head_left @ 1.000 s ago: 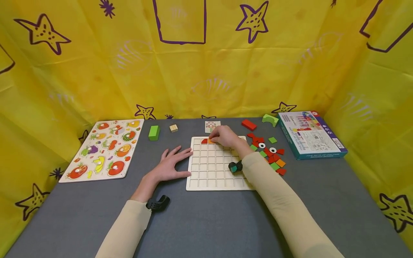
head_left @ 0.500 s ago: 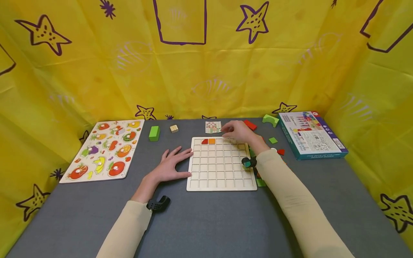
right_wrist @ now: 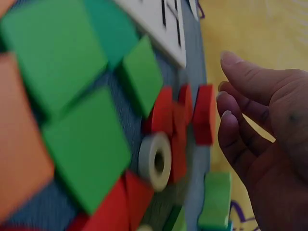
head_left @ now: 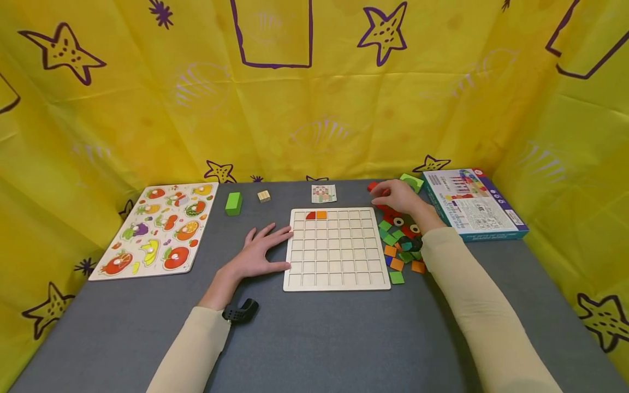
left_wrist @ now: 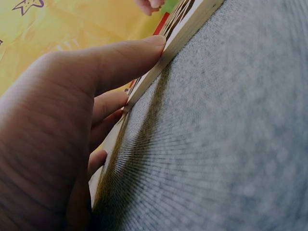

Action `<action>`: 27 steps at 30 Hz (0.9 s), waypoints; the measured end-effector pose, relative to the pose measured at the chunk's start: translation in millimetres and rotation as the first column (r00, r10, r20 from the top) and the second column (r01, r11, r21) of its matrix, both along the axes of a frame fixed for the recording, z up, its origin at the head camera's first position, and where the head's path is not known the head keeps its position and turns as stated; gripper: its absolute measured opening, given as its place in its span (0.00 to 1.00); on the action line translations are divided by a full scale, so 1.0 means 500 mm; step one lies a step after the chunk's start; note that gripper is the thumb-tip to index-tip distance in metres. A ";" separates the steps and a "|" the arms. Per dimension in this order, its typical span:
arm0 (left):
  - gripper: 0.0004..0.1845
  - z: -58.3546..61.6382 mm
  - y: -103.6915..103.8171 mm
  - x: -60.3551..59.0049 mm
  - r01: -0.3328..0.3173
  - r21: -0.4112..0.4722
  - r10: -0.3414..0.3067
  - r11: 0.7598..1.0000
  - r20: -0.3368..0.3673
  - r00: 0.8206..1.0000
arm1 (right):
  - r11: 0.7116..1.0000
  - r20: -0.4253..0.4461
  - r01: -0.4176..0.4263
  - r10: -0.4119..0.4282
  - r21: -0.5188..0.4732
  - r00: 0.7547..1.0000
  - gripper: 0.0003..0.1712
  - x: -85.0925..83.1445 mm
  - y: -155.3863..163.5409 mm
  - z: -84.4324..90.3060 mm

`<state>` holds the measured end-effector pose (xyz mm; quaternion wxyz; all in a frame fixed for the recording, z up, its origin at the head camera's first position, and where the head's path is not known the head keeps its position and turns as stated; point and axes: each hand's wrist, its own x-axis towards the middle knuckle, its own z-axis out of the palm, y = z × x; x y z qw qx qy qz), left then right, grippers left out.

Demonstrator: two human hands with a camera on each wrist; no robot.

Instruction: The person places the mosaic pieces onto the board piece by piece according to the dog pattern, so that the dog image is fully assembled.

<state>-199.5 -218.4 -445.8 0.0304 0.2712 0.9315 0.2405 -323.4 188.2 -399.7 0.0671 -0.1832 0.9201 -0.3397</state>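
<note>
The right hand (head_left: 399,197) has been withdrawn from the grid board (head_left: 336,249) and is now held over the heap of coloured tiles (head_left: 400,245), fingers loosely bent beside the red pieces (right_wrist: 185,118), nothing pinched. The left hand (head_left: 259,251) is laid spread and flat on the grey counter (head_left: 314,338), its fingertips (left_wrist: 149,48) pressed against the board's left edge. Two tiles (head_left: 316,215) are seated in the board's top row.
</note>
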 end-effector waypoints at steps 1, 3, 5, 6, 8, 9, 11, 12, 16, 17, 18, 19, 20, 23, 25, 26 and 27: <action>0.45 0.001 0.000 0.000 0.001 0.000 -0.001 1.000 -0.001 1.000 | 1.000 0.005 0.007 -0.008 0.007 1.000 0.17 0.000 0.007 -0.001; 0.45 0.000 0.000 0.000 0.003 0.000 -0.003 1.000 -0.006 1.000 | 1.000 0.014 0.017 -0.017 0.018 1.000 0.16 -0.001 0.020 -0.004; 0.45 0.000 -0.001 0.001 0.007 0.000 -0.007 1.000 -0.011 1.000 | 0.999 0.030 0.020 -0.021 0.025 0.999 0.15 0.000 0.028 -0.007; 0.45 0.000 -0.001 0.001 0.008 0.001 -0.008 1.000 -0.013 1.000 | 0.999 0.033 0.017 -0.018 0.032 0.999 0.14 0.001 0.031 -0.008; 0.44 0.000 -0.002 0.001 0.008 0.003 -0.008 1.000 -0.014 1.000 | 0.999 0.036 0.007 -0.009 0.045 0.999 0.14 0.002 0.034 -0.011; 0.44 0.000 -0.002 0.001 0.009 0.004 -0.009 1.000 -0.016 1.000 | 0.999 0.037 0.003 -0.005 0.054 0.999 0.14 0.003 0.035 -0.012; 0.44 0.002 -0.001 0.002 0.010 0.007 -0.009 1.000 -0.016 1.000 | 0.997 0.040 -0.003 0.000 0.077 0.999 0.15 0.004 0.035 -0.013; 0.44 0.002 -0.001 0.002 0.011 0.008 -0.010 1.000 -0.017 1.000 | 0.996 0.043 -0.005 0.001 0.090 0.999 0.16 0.004 0.034 -0.014; 0.44 0.003 0.000 0.002 0.011 0.009 -0.011 1.000 -0.014 1.000 | 0.992 0.049 -0.011 0.005 0.122 0.999 0.16 0.003 0.032 -0.016; 0.44 0.003 0.001 0.002 0.009 0.008 -0.009 1.000 -0.013 1.000 | 0.992 0.047 -0.015 0.009 0.124 0.999 0.15 0.003 0.031 -0.016; 0.44 0.003 0.001 0.002 0.009 0.009 -0.008 1.000 -0.011 1.000 | 0.992 0.045 -0.017 0.011 0.123 0.999 0.13 0.003 0.030 -0.016; 0.44 0.004 0.002 0.002 0.008 0.009 -0.008 1.000 -0.011 1.000 | 0.993 0.040 -0.019 0.014 0.121 0.999 0.12 0.002 0.030 -0.015; 0.44 0.004 0.002 0.002 0.007 0.007 -0.007 1.000 -0.010 1.000 | 0.993 0.037 -0.022 0.018 0.116 0.999 0.10 0.002 0.029 -0.015; 0.44 0.003 0.001 0.002 0.006 0.005 -0.006 1.000 -0.011 1.000 | 0.995 0.029 -0.029 0.026 0.092 0.999 0.07 0.002 0.026 -0.013; 0.44 0.003 0.000 0.001 0.007 0.003 -0.007 1.000 -0.011 1.000 | 0.997 0.028 -0.025 0.023 0.067 0.999 0.06 0.003 0.024 -0.011; 0.44 0.003 -0.001 0.001 0.007 0.001 -0.007 1.000 -0.012 1.000 | 0.998 0.028 -0.025 0.023 0.052 0.999 0.06 0.003 0.023 -0.009; 0.44 0.002 -0.002 0.001 0.006 0.000 -0.006 1.000 -0.012 1.000 | 0.999 0.029 -0.025 0.024 0.035 0.999 0.06 0.003 0.022 -0.006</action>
